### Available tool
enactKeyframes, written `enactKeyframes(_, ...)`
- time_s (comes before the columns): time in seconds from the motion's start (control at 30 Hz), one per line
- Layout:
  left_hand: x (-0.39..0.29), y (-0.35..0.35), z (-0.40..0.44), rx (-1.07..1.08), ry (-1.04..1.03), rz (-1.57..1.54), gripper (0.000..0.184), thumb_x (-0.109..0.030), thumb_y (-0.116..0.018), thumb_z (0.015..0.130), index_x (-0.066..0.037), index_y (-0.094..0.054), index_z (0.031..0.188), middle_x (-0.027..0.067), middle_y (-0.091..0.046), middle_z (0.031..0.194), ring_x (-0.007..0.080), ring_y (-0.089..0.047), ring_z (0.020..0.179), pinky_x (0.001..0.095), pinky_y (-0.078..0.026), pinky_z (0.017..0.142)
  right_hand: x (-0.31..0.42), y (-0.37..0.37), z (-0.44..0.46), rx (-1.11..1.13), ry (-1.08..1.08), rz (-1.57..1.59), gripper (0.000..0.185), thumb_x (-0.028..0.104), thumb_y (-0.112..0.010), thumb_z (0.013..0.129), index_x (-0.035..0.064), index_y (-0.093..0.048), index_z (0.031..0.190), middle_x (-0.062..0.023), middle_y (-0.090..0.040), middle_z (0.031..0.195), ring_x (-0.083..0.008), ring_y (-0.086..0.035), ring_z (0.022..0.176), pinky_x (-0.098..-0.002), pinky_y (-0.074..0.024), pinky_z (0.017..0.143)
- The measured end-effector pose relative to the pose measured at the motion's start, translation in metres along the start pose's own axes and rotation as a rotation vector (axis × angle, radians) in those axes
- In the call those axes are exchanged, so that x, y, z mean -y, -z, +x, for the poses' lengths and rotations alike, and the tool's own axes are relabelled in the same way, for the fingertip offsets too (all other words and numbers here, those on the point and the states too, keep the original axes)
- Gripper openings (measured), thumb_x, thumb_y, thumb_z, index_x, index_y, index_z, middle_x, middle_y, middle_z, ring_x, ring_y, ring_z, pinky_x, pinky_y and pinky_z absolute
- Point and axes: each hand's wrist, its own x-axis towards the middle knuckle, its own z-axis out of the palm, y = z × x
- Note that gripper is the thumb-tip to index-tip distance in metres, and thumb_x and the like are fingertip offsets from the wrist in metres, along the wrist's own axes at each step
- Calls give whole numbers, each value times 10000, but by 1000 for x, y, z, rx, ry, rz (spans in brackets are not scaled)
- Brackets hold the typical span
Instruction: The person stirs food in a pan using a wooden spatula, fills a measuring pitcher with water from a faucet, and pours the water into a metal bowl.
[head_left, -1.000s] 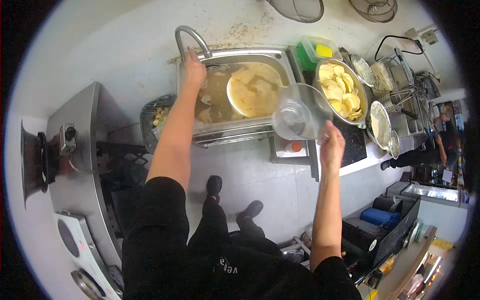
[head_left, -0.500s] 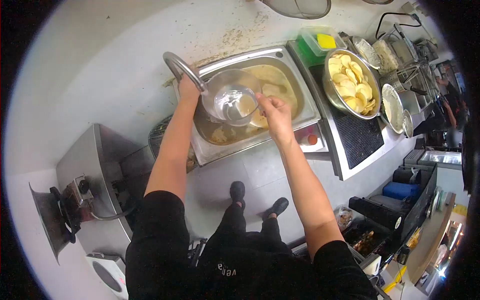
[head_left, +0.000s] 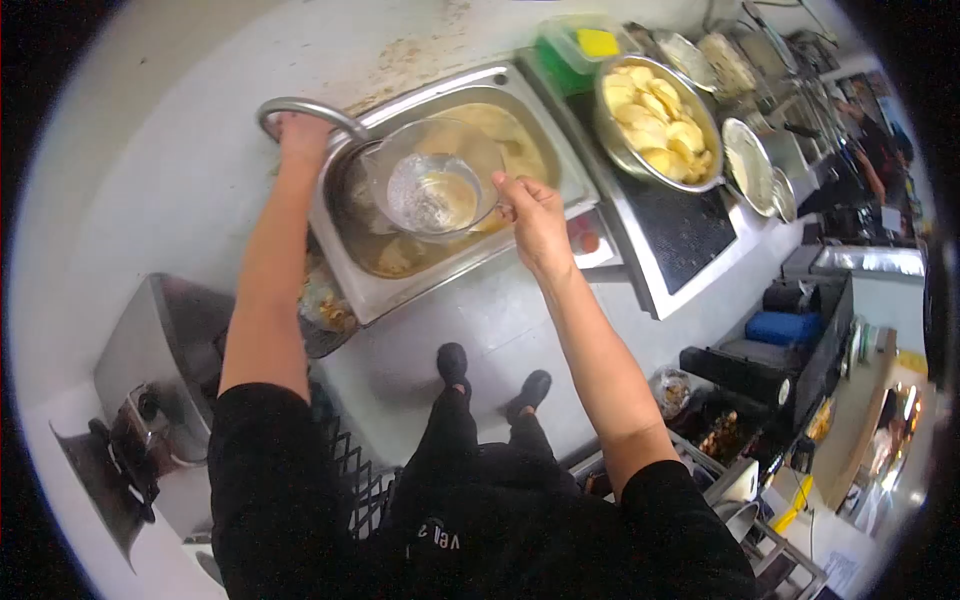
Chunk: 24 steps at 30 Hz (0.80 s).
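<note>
My right hand (head_left: 533, 212) grips the side of a clear jug (head_left: 462, 145), which is tilted above the sink (head_left: 458, 262). Rippling water shows inside the jug, under the end of the curved metal tap (head_left: 318, 106). At the tap's base against the wall is my left hand (head_left: 300, 130), its fingers mostly hidden behind the pipe. Cloudy, brownish water lies in the sink below the jug.
A steel bowl of sliced potatoes (head_left: 655, 120) stands on the counter right of the sink, beside a black ridged mat (head_left: 680, 235). Behind it is a plastic tub with a yellow sponge (head_left: 597, 42). Another person (head_left: 860, 170) is at far right.
The view has shifted, so the sink and bowl appear farther left and higher. The water in the jug looks more stirred up. My right hand keeps its hold; my left stays by the tap.
</note>
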Motion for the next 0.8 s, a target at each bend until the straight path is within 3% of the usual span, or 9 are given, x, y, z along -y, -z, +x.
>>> enactKeyframes(0.07,-9,18,-11,90,-108,104,292,-212,-481,831,-103,-614,1067,125,-619,1011,281,-589,944,485,-416,837,15,22,-13,-43,4,6,296,207,-676,805,95,-533,573,30,-490,559,-56,-396,512,-213,-311,508)
enactKeyframes(0.17,-51,21,-43,130,-33,72,352,-218,-511,830,-108,-569,1159,123,-564,1131,275,-537,1046,529,-372,896,35,69,-33,-102,24,12,282,211,-675,805,93,-541,586,21,-504,573,-63,-406,529,-217,-340,531)
enactKeyframes(0.23,-87,38,-75,-175,-85,-132,341,-192,-570,776,-105,-608,1103,100,-554,1140,262,-488,1106,535,-305,971,50,106,-47,-230,35,4,231,211,-671,806,76,-565,651,10,-525,607,-71,-419,535,-218,-361,541)
enactKeyframes(0.27,-110,48,-90,-170,-84,-142,341,-192,-570,776,-105,-608,1103,100,-554,1140,262,-488,1106,535,-305,971,60,123,-55,-263,25,25,199,210,-668,809,55,-577,722,7,-527,624,-78,-425,528,-217,-382,548)
enactKeyframes(0.33,-163,72,-111,-122,-29,-507,442,-173,-630,740,-72,-566,1166,150,-483,1221,314,-452,1133,563,-305,962,88,146,-75,-258,65,15,187,201,-658,816,41,-586,752,-8,-555,661,-85,-463,560,-213,-388,552)
enactKeyframes(0.43,-238,89,-122,-164,-96,-803,510,-182,-664,739,-65,-523,1215,188,-458,1235,357,-409,1171,496,-309,998,93,221,-79,-297,147,12,175,188,-635,833,20,-600,798,-45,-605,737,-100,-512,608,-212,-390,553)
enactKeyframes(0.53,-312,136,-123,-193,-68,-1089,535,-206,-659,767,-58,-487,1252,191,-444,1264,366,-401,1189,435,-317,1013,108,245,-92,-302,193,45,149,183,-626,838,37,-607,814,-16,-583,731,-92,-477,595,-225,-365,548)
enactKeyframes(0.6,-349,167,-118,-227,-101,-1252,533,-218,-647,787,-56,-475,1265,182,-456,1279,346,-426,1191,406,-340,1006,110,275,-95,-322,202,57,135,162,-609,847,28,-611,859,-23,-584,802,-114,-507,671,-252,-371,571)
enactKeyframes(0.8,-430,229,-111,-208,-154,-1502,555,-225,-644,801,-70,-447,1297,163,-441,1330,303,-444,1209,349,-378,984,99,332,-94,-384,220,86,126,142,-596,854,19,-611,874,-37,-586,829,-115,-508,671,-255,-386,581)
